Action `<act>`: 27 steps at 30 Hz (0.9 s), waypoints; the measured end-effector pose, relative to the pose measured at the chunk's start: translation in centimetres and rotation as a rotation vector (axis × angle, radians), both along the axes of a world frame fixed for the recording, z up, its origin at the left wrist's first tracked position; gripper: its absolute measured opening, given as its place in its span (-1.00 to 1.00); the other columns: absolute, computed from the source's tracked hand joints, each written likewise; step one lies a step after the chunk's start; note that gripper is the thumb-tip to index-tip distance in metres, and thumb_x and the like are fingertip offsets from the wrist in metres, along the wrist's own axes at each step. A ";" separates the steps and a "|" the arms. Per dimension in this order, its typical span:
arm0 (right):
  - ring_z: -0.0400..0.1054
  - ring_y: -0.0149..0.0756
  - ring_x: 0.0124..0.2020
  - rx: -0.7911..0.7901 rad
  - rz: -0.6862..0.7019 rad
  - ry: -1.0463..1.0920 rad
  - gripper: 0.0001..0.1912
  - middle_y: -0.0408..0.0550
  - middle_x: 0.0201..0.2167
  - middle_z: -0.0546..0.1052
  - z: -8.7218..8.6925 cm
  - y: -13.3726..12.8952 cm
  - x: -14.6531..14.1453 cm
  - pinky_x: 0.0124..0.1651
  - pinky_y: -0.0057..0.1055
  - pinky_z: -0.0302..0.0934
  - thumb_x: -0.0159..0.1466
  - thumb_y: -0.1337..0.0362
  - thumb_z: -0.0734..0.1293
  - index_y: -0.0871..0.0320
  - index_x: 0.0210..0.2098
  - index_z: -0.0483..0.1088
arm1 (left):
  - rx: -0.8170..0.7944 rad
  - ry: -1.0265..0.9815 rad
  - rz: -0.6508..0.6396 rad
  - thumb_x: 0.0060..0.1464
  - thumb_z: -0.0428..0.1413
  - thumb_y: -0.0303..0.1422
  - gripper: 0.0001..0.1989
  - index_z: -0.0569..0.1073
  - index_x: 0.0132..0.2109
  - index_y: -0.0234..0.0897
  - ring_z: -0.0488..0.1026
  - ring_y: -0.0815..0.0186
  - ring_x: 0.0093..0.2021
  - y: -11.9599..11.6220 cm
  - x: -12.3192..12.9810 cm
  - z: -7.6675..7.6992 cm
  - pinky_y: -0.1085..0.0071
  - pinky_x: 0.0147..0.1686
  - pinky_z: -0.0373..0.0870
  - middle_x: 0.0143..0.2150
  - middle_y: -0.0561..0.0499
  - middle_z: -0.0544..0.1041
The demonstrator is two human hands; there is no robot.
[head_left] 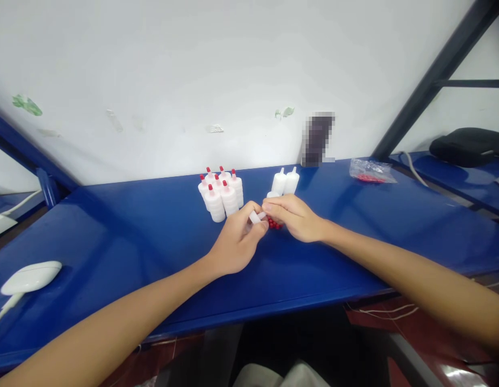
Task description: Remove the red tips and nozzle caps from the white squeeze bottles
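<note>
My left hand (237, 239) is wrapped round a white squeeze bottle (254, 217), held tilted with its nozzle to the right; the bottle's body is mostly hidden by the fingers. My right hand (295, 217) is closed in a pinch at the nozzle's tip, and whatever lies between its fingertips is hidden. Small red caps (275, 224) lie in a cluster on the table just under the right fingers. Behind that hand stand two white bottles (290, 181) with bare nozzles, and part of another white piece (272, 194). Left of the hands, several white bottles with red tips (217, 201) stand upright together.
The blue table (160, 226) runs up to a white wall (152, 80). A clear plastic bag (372, 171) with red pieces lies at the back right. A blurred dark object (317, 140) leans on the wall. A white corded device (31, 277) sits at the left.
</note>
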State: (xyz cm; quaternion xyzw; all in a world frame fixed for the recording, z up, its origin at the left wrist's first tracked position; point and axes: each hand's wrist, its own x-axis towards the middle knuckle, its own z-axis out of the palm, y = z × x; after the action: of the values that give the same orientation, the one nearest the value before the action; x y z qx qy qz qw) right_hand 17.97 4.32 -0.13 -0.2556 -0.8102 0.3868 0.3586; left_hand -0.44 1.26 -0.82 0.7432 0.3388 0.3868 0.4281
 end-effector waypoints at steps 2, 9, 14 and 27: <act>0.04 -0.47 -0.56 0.008 -0.028 -0.003 -0.51 -0.25 -0.61 0.17 0.0 -0.1 -0.2 -0.49 -0.46 -0.01 0.43 0.00 0.17 0.14 -0.54 0.16 | -0.217 -0.127 -0.062 0.22 -0.02 -0.32 -0.88 0.21 -0.29 -0.23 0.18 0.46 -0.55 -0.1 0.2 0.2 0.51 -0.58 0.14 -0.49 0.16 0.22; -0.21 -0.45 -0.64 0.034 -0.315 0.432 -0.54 -0.29 -0.62 -0.08 1.7 2.6 3.7 -0.58 -0.42 -0.22 0.37 0.02 0.17 0.04 -0.54 -0.09 | -0.544 -0.288 -0.222 0.10 0.01 -0.23 -0.78 0.23 -0.41 -0.25 0.16 0.44 -0.64 0.1 -1.0 0.2 0.52 -0.72 0.04 -0.55 0.12 0.23; 0.09 -0.39 -0.51 0.251 -0.219 -0.400 -0.77 -0.19 -0.54 0.25 2.1 3.0 5.7 -0.41 -0.39 -0.05 0.36 0.25 0.16 0.11 -0.45 0.16 | -0.372 -0.244 -0.116 0.16 -0.02 -0.19 -0.69 0.27 -0.47 -0.28 0.18 0.45 -0.61 0.4 -0.9 0.2 0.41 -0.57 0.14 -0.51 0.08 0.28; 0.25 -0.38 -0.51 0.153 -0.102 -0.827 -0.89 -0.15 -0.49 0.46 1.6 2.7 4.9 -0.41 -0.40 -0.01 0.29 0.26 0.26 0.14 -0.27 0.39 | -0.372 -0.304 0.056 0.21 -0.07 -0.01 -0.50 0.36 -0.51 -0.31 0.27 0.42 -0.74 0.8 -1.7 0.3 0.45 -0.68 0.13 -0.64 0.07 0.35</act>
State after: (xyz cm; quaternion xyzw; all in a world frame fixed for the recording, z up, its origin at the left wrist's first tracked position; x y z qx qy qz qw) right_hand 22.88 7.05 1.51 -0.4018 -0.8985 0.1722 0.0402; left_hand -2.14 2.07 -0.52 0.5751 0.3563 0.4371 0.5927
